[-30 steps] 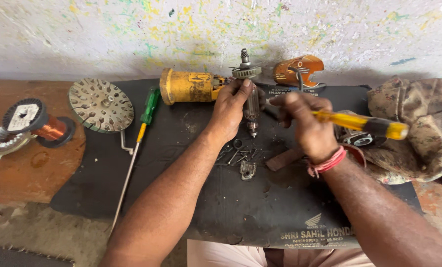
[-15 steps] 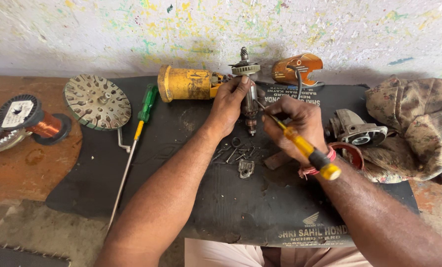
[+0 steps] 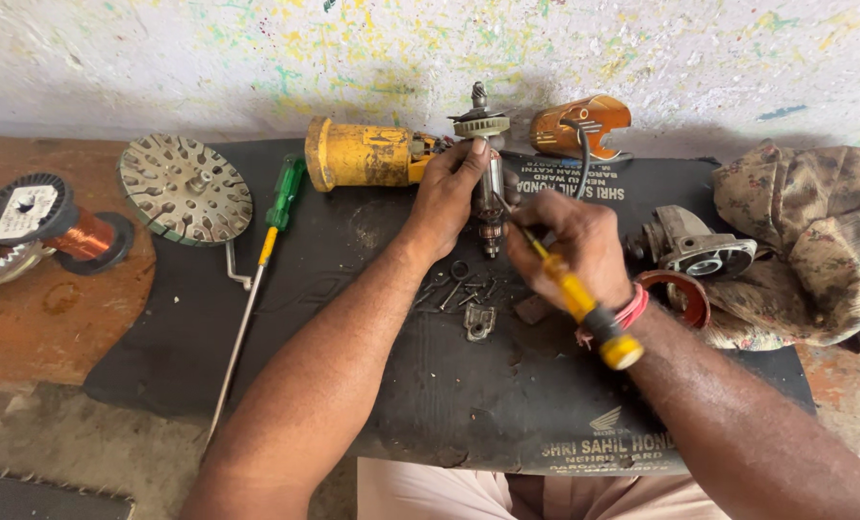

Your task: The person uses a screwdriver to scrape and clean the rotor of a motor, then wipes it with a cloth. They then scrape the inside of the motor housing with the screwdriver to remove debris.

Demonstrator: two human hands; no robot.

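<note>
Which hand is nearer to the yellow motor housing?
Left. The left hand grips the armature right beside the yellow housing; the right hand, holding a screwdriver, is farther right.

the left hand [image 3: 449,197] grips a motor armature [image 3: 489,188] upright over a black mat [image 3: 353,366] on the bench. the right hand [image 3: 570,241] holds a yellow-handled screwdriver [image 3: 574,299], tip against the armature. behind the armature lies a yellow motor housing [image 3: 358,154]; loose screws [image 3: 454,289] lie just below it.
</note>
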